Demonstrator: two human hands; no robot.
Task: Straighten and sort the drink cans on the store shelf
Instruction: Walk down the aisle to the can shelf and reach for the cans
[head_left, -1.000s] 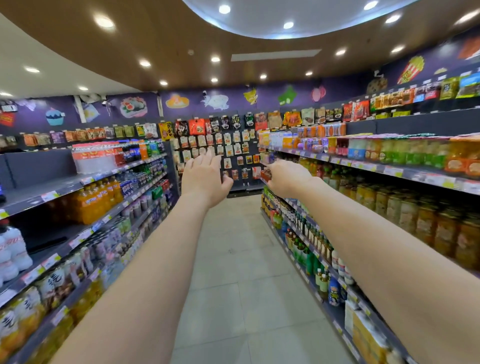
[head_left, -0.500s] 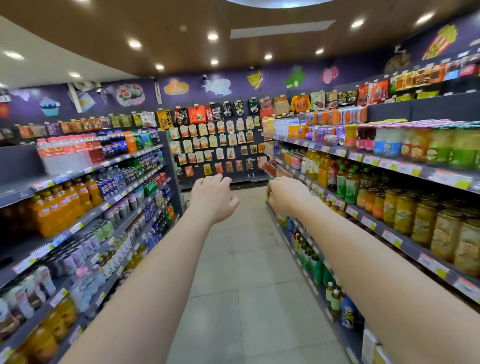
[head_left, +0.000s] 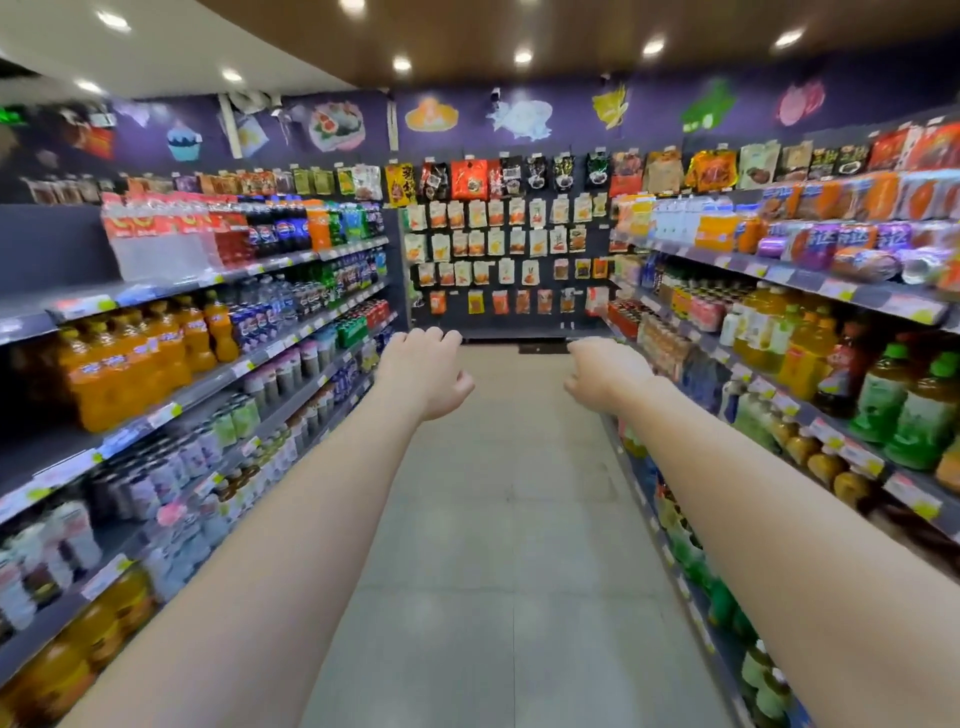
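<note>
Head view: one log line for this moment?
left hand: empty, loosely curled | right hand: same | both over aisle floor | shelves: untouched

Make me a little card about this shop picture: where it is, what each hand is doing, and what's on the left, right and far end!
Place: shop aisle with a pale tiled floor
Left hand: held out over the aisle, fingers loosely curled, holding nothing
Right hand: held out too, fingers loosely curled, nothing seen in it
Left side: orange drink bottles on a shelf
Right side: green-capped bottles on a shelf
Far end: hanging snack packets
Picture: blurry at the sides
</note>
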